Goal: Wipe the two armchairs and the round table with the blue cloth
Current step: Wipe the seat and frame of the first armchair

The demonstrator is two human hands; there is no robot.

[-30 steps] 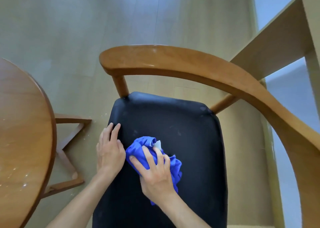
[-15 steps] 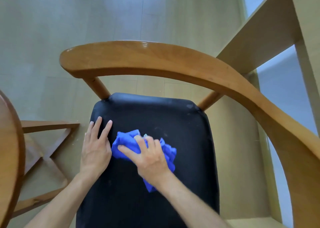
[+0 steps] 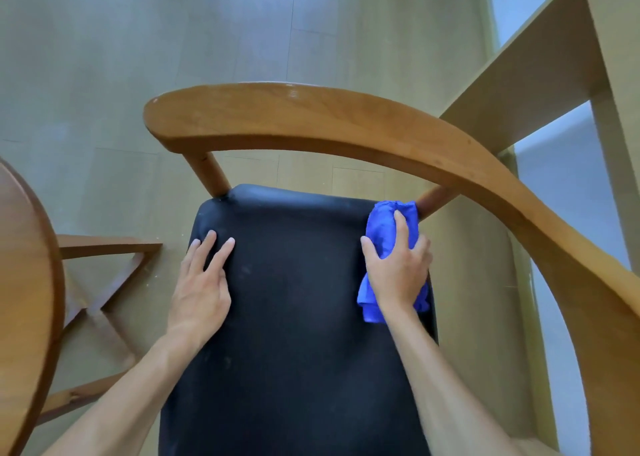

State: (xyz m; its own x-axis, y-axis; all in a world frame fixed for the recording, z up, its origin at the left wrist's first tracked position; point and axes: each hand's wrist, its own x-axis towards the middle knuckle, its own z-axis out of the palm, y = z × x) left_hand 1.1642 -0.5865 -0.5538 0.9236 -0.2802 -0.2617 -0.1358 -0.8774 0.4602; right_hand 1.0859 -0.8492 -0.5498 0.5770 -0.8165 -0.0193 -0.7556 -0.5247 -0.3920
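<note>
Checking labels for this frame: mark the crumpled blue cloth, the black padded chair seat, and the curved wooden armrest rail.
crumpled blue cloth (image 3: 382,227): head view, bare top fold above the fingers.
black padded chair seat (image 3: 298,317): head view, centre of the cushion.
curved wooden armrest rail (image 3: 311,116): head view, broad top face of the curve.

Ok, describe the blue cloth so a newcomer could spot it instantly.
Find the wooden armchair with the black padded seat. At the seat's far right corner, by a slanted wooden post, the right hand grips the crumpled blue cloth. It is the only bright blue thing there.
</note>
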